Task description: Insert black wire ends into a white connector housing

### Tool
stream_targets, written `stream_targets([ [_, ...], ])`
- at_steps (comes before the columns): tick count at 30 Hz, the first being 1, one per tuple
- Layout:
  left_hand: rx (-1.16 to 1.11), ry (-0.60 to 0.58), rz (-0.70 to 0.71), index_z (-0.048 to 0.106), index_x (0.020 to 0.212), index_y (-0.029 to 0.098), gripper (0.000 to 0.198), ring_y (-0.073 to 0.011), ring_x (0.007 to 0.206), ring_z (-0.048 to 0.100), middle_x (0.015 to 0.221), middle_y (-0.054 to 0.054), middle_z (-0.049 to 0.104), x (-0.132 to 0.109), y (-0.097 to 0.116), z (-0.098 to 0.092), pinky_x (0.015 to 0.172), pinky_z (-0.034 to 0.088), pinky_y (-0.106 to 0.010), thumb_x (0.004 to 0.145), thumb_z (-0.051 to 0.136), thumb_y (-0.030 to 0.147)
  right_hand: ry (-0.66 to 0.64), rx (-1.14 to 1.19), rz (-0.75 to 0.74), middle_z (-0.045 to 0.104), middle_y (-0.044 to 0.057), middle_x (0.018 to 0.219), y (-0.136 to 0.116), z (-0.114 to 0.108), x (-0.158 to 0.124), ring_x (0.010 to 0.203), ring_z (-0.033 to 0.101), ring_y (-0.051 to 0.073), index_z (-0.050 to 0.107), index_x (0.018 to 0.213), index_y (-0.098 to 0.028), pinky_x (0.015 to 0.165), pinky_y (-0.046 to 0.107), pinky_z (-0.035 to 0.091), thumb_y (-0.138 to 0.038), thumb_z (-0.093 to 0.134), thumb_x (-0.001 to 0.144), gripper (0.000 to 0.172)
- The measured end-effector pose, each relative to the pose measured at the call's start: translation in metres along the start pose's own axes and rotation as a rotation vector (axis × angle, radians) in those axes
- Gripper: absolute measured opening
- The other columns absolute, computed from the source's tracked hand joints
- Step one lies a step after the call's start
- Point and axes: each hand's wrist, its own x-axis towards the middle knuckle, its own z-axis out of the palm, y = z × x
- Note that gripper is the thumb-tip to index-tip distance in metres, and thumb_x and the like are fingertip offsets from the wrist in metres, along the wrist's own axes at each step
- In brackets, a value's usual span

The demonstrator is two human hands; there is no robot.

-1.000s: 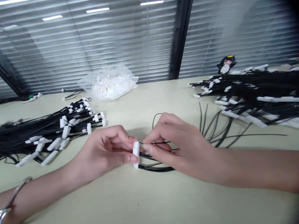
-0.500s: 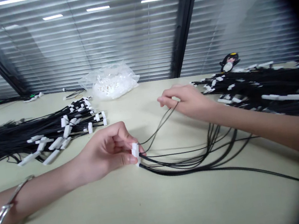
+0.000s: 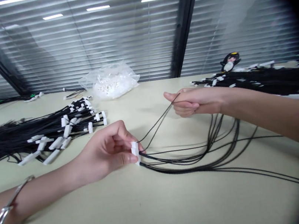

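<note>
1. White rectangular plastic connector [image 3: 135, 152]: over the pale green tabletop [image 3: 163, 207], contact unclear; long axis runs near-to-far, across the wire exits.
2. Left hand [image 3: 107, 152] nearer: thumb and fingers clamped on connector, forearm in from left.
3. Two thin black wires [image 3: 163, 113] run taut, right and away from connector, to right hand [image 3: 189, 102].
4. Right hand well apart from connector, fingers curled in on wires; exact pinch hidden.

Connector [image 3: 135, 150] in left hand [image 3: 112, 151], cable pile [image 3: 15, 135] left on table [image 3: 167, 210], second pile [image 3: 276, 80] right, bag [image 3: 113, 85] behind, between piles
</note>
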Motion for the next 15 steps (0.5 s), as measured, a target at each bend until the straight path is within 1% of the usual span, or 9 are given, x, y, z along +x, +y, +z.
stream_targets([
  [1,-0.007,0.000,-0.004,0.044,0.077,0.016,0.026,-0.0122,0.077,0.066,0.083,-0.002,0.068,0.000,0.000,0.000,0.065,0.054,-0.022,0.076,0.064,0.000,-0.033,0.047,0.000,0.025,-0.005,0.046,-0.004,0.001,-0.002,0.044,0.023,0.005,0.038,0.052,-0.017,0.047,0.023,0.026,-0.051,0.039,0.091,0.052],
  [2,-0.011,0.002,-0.008,0.043,0.077,0.016,0.027,-0.0120,0.077,0.066,0.083,-0.002,0.069,0.000,0.001,0.000,0.065,0.054,-0.021,0.075,0.065,0.001,-0.064,0.062,0.003,0.032,-0.005,0.049,-0.010,0.004,-0.005,0.046,0.027,0.004,0.046,0.060,-0.016,0.045,0.021,0.025,-0.050,0.039,0.091,0.046],
  [4,-0.009,0.007,-0.026,0.042,0.077,0.016,0.028,-0.0115,0.077,0.066,0.083,-0.002,0.069,0.001,0.001,0.000,0.065,0.054,-0.021,0.075,0.066,0.001,-0.141,0.040,0.005,0.047,-0.003,0.061,-0.024,0.012,-0.011,0.053,0.041,0.004,0.057,0.077,-0.016,0.049,0.018,0.031,-0.042,0.048,0.089,0.030],
  [6,-0.008,0.015,-0.045,0.042,0.076,0.017,0.029,-0.0107,0.076,0.066,0.083,-0.001,0.070,0.001,0.001,0.000,0.066,0.054,-0.021,0.075,0.067,0.002,-0.251,-0.047,-0.002,0.057,0.000,0.075,-0.039,0.025,-0.018,0.068,0.053,0.005,0.062,0.084,-0.015,0.061,0.017,0.040,-0.033,0.053,0.086,0.020],
  [8,-0.014,0.014,-0.047,0.041,0.076,0.017,0.030,-0.0101,0.076,0.066,0.083,-0.001,0.070,0.001,0.001,-0.001,0.067,0.054,-0.021,0.075,0.067,0.002,-0.337,-0.179,-0.010,0.061,0.000,0.084,-0.050,0.039,-0.024,0.080,0.056,0.006,0.063,0.085,-0.016,0.071,0.016,0.042,-0.031,0.052,0.086,0.019],
  [9,-0.019,0.010,-0.040,0.041,0.076,0.017,0.030,-0.0100,0.075,0.066,0.082,-0.001,0.070,0.001,0.001,-0.001,0.067,0.054,-0.021,0.075,0.067,0.002,-0.350,-0.246,-0.015,0.061,-0.001,0.085,-0.054,0.045,-0.026,0.080,0.055,0.006,0.063,0.085,-0.018,0.071,0.015,0.041,-0.033,0.050,0.087,0.020],
  [10,-0.022,0.006,-0.032,0.041,0.076,0.017,0.031,-0.0101,0.076,0.066,0.082,0.000,0.070,0.002,0.001,-0.001,0.067,0.054,-0.021,0.075,0.067,0.001,-0.338,-0.305,-0.021,0.060,-0.003,0.084,-0.057,0.051,-0.028,0.077,0.054,0.005,0.062,0.083,-0.019,0.068,0.015,0.040,-0.035,0.050,0.087,0.021],
  [12,-0.014,0.006,-0.030,0.041,0.077,0.017,0.030,-0.0106,0.076,0.066,0.082,-0.001,0.069,0.002,0.000,-0.001,0.067,0.054,-0.022,0.075,0.066,0.002,-0.260,-0.369,-0.034,0.058,-0.004,0.078,-0.058,0.059,-0.031,0.070,0.050,0.005,0.060,0.078,-0.020,0.060,0.016,0.038,-0.036,0.050,0.086,0.021],
  [15,0.003,0.013,-0.037,0.041,0.079,0.017,0.029,-0.0102,0.074,0.066,0.081,0.000,0.069,0.001,0.000,-0.001,0.067,0.054,-0.022,0.076,0.067,0.003,-0.152,-0.335,-0.031,0.056,-0.003,0.070,-0.058,0.061,-0.034,0.064,0.047,0.007,0.060,0.077,-0.020,0.055,0.018,0.038,-0.036,0.051,0.085,0.020],
])
